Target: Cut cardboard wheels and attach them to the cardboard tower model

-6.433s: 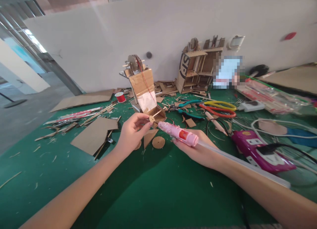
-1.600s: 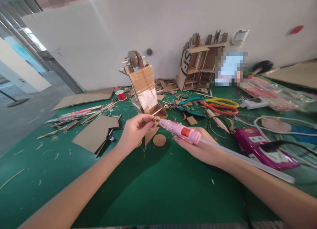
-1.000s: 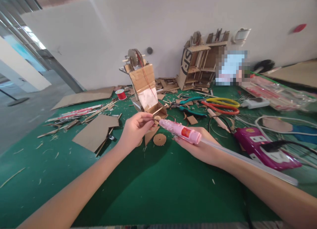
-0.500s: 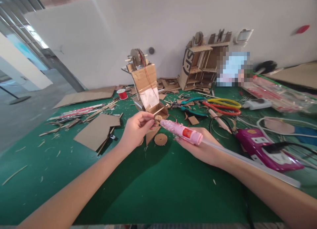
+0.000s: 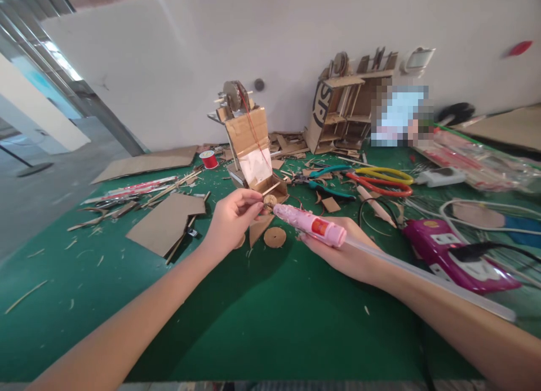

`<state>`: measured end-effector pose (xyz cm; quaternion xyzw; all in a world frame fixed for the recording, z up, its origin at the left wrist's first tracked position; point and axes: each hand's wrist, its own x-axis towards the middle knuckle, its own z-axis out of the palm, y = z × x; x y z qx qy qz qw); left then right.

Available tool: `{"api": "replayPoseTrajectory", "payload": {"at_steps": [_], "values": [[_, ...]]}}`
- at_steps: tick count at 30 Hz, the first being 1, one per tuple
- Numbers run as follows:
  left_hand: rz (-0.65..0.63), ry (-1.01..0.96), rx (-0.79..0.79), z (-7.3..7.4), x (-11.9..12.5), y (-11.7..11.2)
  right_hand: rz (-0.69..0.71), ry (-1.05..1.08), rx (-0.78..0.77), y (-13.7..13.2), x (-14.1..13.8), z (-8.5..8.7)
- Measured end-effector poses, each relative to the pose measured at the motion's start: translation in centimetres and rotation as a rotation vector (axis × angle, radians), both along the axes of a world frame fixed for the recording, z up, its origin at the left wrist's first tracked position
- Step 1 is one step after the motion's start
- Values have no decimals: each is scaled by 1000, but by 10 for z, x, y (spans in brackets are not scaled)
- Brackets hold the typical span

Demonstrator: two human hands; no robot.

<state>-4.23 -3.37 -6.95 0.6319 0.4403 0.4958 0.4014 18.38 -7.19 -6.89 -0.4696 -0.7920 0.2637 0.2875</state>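
Note:
Pinched in the fingertips of my left hand [image 5: 236, 216] is a small cardboard disc [image 5: 270, 200]; a thin wooden stick [image 5: 271, 189] shows just above it. My right hand [image 5: 346, 253] is wrapped round a pink hot glue gun [image 5: 306, 222], whose nozzle points left at the disc. A long clear glue stick [image 5: 431, 284] sticks out of the gun's back end. Below my fingers, a round cardboard piece [image 5: 275, 238] and a cardboard triangle [image 5: 259, 229] lie on the green table. Just behind stands a cardboard model [image 5: 249, 129] with a pulley wheel and red thread.
Pliers [image 5: 329, 191], scissors with orange and yellow handles [image 5: 380, 182] and a purple power strip [image 5: 456, 256] lie on the right. A red thread spool [image 5: 208, 159] and a cardboard sheet [image 5: 164, 225] are on the left. A shelved cardboard structure [image 5: 338, 109] stands against the wall.
Both hands, the glue gun and the disc hold almost the same positions. The view has shifted very slightly.

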Motion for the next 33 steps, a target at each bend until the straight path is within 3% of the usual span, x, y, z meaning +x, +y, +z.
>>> {"api": "replayPoseTrajectory", "payload": {"at_steps": [33], "values": [[-19,18,-1,-1,0,0,-18,40,-3,0,1,-3]]}}
